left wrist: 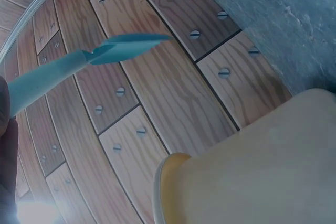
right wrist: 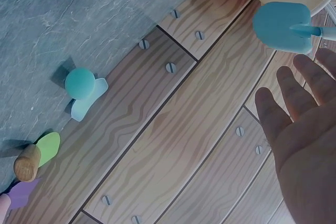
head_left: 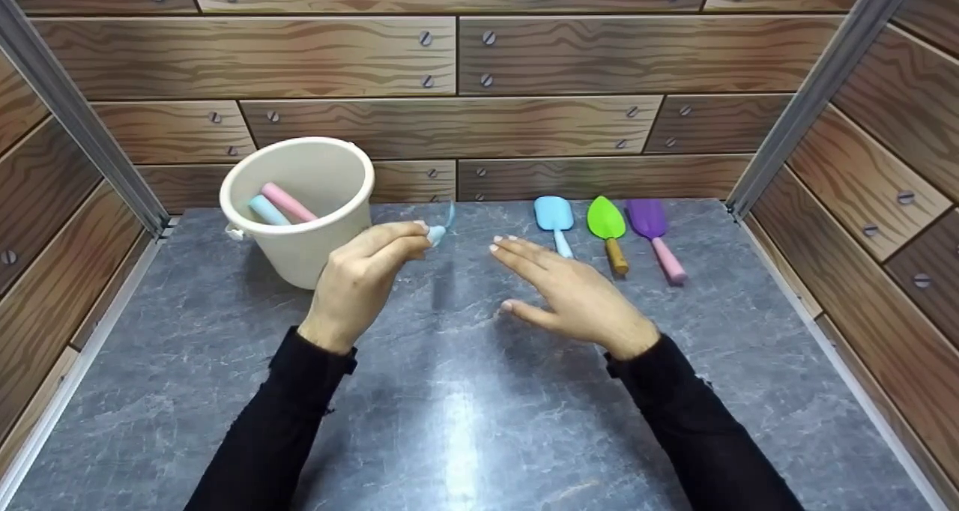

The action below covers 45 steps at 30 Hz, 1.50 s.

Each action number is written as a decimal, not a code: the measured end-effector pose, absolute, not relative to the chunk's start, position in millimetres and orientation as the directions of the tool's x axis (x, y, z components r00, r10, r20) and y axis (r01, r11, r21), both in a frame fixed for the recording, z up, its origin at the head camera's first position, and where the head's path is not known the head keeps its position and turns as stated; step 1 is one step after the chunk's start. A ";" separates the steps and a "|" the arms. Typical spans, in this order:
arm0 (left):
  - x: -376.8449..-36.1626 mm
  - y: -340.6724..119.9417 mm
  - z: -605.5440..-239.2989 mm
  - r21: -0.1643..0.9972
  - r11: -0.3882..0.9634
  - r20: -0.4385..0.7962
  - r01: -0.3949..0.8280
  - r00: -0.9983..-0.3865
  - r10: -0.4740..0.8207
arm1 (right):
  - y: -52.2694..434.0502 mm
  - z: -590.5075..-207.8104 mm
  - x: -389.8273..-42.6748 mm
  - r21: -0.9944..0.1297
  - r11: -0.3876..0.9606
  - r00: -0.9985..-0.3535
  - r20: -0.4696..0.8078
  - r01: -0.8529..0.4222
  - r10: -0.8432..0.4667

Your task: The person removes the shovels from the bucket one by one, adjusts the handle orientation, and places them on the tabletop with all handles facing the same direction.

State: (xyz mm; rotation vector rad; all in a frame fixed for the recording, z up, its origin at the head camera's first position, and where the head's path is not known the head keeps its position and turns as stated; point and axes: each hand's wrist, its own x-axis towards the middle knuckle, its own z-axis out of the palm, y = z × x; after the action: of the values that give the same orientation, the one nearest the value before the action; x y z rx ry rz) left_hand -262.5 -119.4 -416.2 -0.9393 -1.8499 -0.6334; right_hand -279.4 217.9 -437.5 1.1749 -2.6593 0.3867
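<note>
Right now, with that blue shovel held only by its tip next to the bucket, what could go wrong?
1. The left hand pinches the blue shovel only at the end of its handle, so it might slip and fall onto the grey table.
2. The shovel hangs close to the cream bucket; a swing could bump the rim and tip it.
3. The open right hand hovers near the three shovels lying on the table and might knock them.

Grey marbled table (head_left: 464, 421), walled by wood-print panels (head_left: 449, 54). At the back right, side by side: light blue shovel (head_left: 555, 222), green trowel (head_left: 608, 230), purple scoop (head_left: 653, 234).
</note>
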 end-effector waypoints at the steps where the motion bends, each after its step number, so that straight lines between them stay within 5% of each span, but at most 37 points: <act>1: -262.4 -119.0 -417.3 0.023 0.575 0.900 0.818 -0.268 0.345 | 218.1 -437.3 -279.0 -0.158 0.650 -0.664 0.293 -0.744 -0.688; 15: -262.0 -114.6 -430.3 -0.053 0.548 0.867 0.835 -0.234 0.440 | 216.4 -437.6 -277.7 -0.239 0.645 -0.686 0.320 -0.725 -0.653; 24: -260.8 -105.7 -435.4 -0.163 0.518 0.844 0.840 -0.154 0.515 | 210.5 -440.8 -276.2 -0.279 0.616 -0.676 0.339 -0.737 -0.655; 38: -253.4 -90.4 -445.7 -0.188 0.460 0.794 0.868 -0.141 0.591 | 198.7 -451.1 -276.4 -0.265 0.488 -0.551 0.504 -0.831 -0.665; 45: -248.8 -81.4 -447.6 -0.197 0.409 0.770 0.891 -0.117 0.627 | 193.9 -455.0 -277.8 -0.334 0.426 -0.541 0.539 -0.841 -0.646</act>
State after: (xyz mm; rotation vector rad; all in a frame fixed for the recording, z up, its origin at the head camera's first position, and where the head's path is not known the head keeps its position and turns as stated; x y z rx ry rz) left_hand -248.8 -81.4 -447.6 -1.3065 -1.8356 -0.4007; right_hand -277.8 193.9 -455.0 1.2786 -2.3553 0.8318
